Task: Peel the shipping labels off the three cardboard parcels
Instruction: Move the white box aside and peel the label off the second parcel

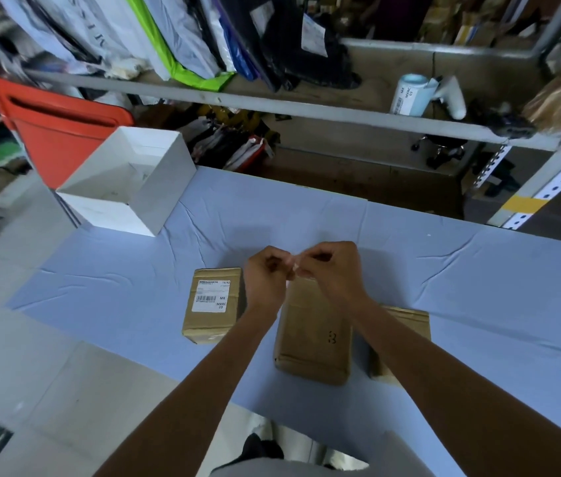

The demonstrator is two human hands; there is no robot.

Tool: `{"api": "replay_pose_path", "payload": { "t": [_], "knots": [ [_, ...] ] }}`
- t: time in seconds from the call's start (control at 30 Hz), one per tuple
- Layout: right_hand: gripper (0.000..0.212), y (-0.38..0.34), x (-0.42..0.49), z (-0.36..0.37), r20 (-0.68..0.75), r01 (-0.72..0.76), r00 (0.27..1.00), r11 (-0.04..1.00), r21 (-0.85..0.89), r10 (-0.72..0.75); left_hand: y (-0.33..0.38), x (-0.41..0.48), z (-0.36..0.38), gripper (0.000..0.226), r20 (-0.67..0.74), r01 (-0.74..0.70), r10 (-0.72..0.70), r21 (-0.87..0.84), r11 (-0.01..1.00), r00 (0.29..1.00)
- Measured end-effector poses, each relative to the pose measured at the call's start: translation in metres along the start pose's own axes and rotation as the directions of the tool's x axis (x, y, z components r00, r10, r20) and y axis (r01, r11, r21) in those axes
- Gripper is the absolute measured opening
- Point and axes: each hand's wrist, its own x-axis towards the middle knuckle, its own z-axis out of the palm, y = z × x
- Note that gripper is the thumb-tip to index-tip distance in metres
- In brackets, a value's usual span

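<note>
The middle parcel (313,332) lies bare-topped on the worktop (478,287). Over its far end the left hand (267,275) and right hand (332,266) pinch a white scrap (294,268) between them (likely its peeled label). Next, I judge, the hands should drop it, then lift a corner of the left parcel's (208,325) label (211,296).

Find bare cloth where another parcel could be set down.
Free cloth: right of the right parcel; between the white box and the left parcel; beyond the left hand and right hand to the far edge. Crowded: the parcels' row, where both hands pinch a white scrap near the middle parcel.
</note>
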Motion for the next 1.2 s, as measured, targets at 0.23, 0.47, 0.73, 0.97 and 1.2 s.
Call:
{"api": "replay_pose_path", "payload": {
  "t": [0.23, 0.47, 0.73, 0.97, 1.2],
  "knots": [
    [0.017, -0.004, 0.003, 0.003, -0.036, -0.006, 0.999, 0.998, 0.065, 0.008, 0.016, 0.002, -0.006, 0.013, -0.015, -0.014, 0.013, -0.094, 0.995, 1.0],
    [0.019, -0.012, -0.006, 0.019, 0.096, 0.043, 0.994, 0.999, 0.005, -0.043, 0.01, -0.007, -0.023, 0.014, -0.023, 0.01, -0.011, -0.03, 1.0, 1.0],
    [0.013, -0.034, 0.003, 0.06, 0.09, -0.054, 0.995, 0.998, 0.045, 0.05, 0.01, 0.011, -0.075, 0.006, 0.011, 0.02, -0.02, -0.018, 1.0, 1.0],
    [0.011, -0.055, 0.013, 0.133, 0.102, -0.062, 0.992, 0.995, -0.077, 0.07, 0.008, 0.038, -0.147, 0.012, -0.02, -0.004, 0.006, 0.11, 0.994, 1.0],
    [0.008, -0.075, 0.016, 0.207, 0.147, -0.046, 0.987, 0.994, -0.103, 0.06, 0.003, 0.064, -0.214, 0.013, 0.002, -0.055, 0.057, 0.33, 0.942, 0.998]
  ]
}}
